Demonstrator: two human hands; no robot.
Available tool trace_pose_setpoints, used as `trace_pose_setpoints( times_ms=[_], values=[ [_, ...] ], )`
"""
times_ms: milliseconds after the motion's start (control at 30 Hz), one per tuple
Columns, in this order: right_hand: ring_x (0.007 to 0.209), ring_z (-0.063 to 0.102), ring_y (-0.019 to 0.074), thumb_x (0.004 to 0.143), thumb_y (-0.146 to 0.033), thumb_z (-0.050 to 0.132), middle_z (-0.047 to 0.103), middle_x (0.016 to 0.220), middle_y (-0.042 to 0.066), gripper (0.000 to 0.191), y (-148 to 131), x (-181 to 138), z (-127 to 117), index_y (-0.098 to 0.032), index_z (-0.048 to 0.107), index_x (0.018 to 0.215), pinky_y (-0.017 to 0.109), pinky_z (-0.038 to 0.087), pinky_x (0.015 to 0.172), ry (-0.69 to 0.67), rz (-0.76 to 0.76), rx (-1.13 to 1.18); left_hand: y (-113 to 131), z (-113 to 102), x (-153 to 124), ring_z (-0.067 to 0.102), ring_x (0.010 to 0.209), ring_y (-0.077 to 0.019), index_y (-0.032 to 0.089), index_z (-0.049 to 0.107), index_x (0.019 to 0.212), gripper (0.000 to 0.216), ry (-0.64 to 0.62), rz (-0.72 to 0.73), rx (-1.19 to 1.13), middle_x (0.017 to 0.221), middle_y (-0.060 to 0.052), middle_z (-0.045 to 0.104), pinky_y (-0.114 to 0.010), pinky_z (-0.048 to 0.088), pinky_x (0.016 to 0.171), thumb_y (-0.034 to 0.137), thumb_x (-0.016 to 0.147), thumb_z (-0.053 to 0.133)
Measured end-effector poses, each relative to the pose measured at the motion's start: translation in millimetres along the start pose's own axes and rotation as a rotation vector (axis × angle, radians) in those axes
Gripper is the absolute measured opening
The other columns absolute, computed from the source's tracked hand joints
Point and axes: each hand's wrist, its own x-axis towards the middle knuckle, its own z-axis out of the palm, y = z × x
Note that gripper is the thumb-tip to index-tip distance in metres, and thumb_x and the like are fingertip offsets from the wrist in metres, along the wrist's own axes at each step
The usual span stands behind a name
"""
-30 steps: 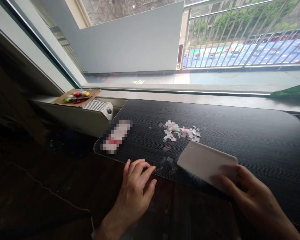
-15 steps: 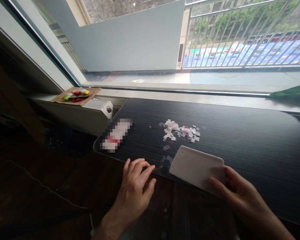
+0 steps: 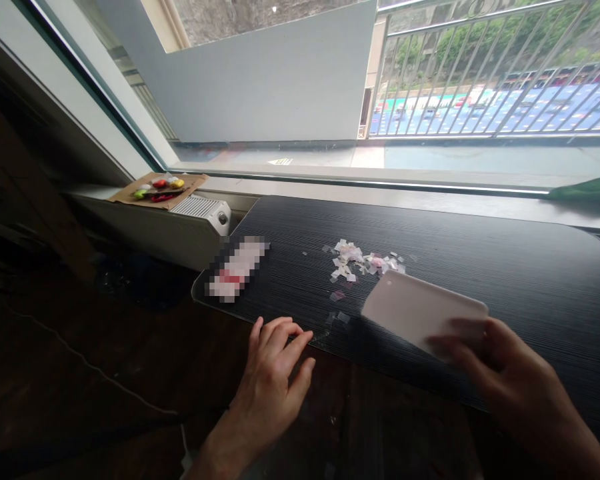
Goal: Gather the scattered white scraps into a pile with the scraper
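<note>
Head view. Right hand (image 3: pixel 510 380) over the near right part of the black mat (image 3: pixel 480 240), fingers and thumb pinched on the near end of a white scraper (image 3: pixel 420 310). Scraper's far edge just beside a heap of paper scraps (image 3: pixel 363 262) near the mat's middle. Left hand (image 3: pixel 275 380) open, palm down, holding nothing. Fingertips at the mat's near edge on the dark worktop (image 3: pixel 130 373), with a few loose scraps just beyond.

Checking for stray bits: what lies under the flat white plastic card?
The black ribbed mat shows around the flat white plastic card in the right hand; anything beneath is covered.
</note>
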Motion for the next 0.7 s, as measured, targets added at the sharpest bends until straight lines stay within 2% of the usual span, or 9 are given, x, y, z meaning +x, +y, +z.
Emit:
trace_pose_setpoints(
  times_ms=[67, 200, 333, 400, 600, 700],
  values=[
    [0.078, 0.070, 0.0251, 0.074, -0.048, 0.060, 0.075, 0.086, 0.005, 0.031, -2.1, 4.2, 5.1, -0.023, 0.062, 0.093, 0.034, 0.054, 0.069, -0.021, 0.002, 0.043, 0.0, -0.3, -0.2, 0.054, 0.115, -0.0265, 0.022, 0.061, 0.116, 0.030, 0.008, -0.001, 0.005, 0.110, -0.007, 0.062, -0.062, 0.032, 0.108, 0.016, 0.089, 0.049],
    [0.075, 0.070, 0.0243, 0.076, -0.047, 0.061, 0.074, 0.084, 0.005, 0.031, -7.7, 1.9, 13.7, -0.022, 0.062, 0.094, 0.031, 0.054, 0.061, -0.156, 0.004, 0.151, -0.6, -0.9, -0.7, 0.055, 0.114, -0.0264, 0.022, 0.062, 0.116, 0.031, 0.013, -0.011, 0.009, 0.109, -0.007, 0.062, -0.062, 0.033, 0.108, 0.016, 0.089, 0.049],
    [0.076, 0.070, 0.0237, 0.076, -0.044, 0.062, 0.074, 0.086, 0.005, 0.028, -9.7, 11.1, 15.7, -0.023, 0.062, 0.095, 0.033, 0.055, 0.068, -0.103, 0.014, 0.178, -0.7, -1.2, -1.1, 0.054, 0.115, -0.0267, 0.022, 0.061, 0.116, 0.030, 0.007, -0.009, 0.004, 0.109, -0.007, 0.062, -0.062, 0.032, 0.107, 0.016, 0.089, 0.050],
    [0.075, 0.069, 0.0235, 0.077, -0.042, 0.061, 0.074, 0.085, 0.005, 0.026, -8.8, 19.9, 16.6, -0.023, 0.062, 0.094, 0.033, 0.055, 0.066, -0.111, 0.010, 0.169, -0.6, -1.2, -1.1, 0.054, 0.116, -0.0265, 0.022, 0.061, 0.117, 0.030, 0.000, -0.012, 0.001, 0.109, -0.007, 0.062, -0.062, 0.032, 0.108, 0.016, 0.089, 0.049],
    [0.073, 0.068, 0.0236, 0.076, -0.042, 0.065, 0.071, 0.076, 0.003, 0.025, -3.0, 26.5, 19.0, -0.022, 0.062, 0.090, 0.031, 0.054, 0.057, -0.365, -0.014, 0.145, -1.2, -0.1, -1.6, 0.054, 0.116, -0.0266, 0.022, 0.060, 0.117, 0.031, 0.005, -0.009, 0.002, 0.109, -0.007, 0.062, -0.062, 0.031, 0.108, 0.016, 0.089, 0.049],
    [0.070, 0.067, 0.0229, 0.077, -0.048, 0.062, 0.067, 0.069, 0.001, 0.029, -1.0, 19.2, 18.3, -0.021, 0.062, 0.089, 0.029, 0.054, 0.055, -0.350, 0.007, 0.166, -1.4, -0.4, -1.5, 0.054, 0.116, -0.0265, 0.022, 0.060, 0.118, 0.031, 0.001, -0.008, 0.003, 0.109, -0.007, 0.061, -0.063, 0.031, 0.108, 0.015, 0.089, 0.049]
  ],
)
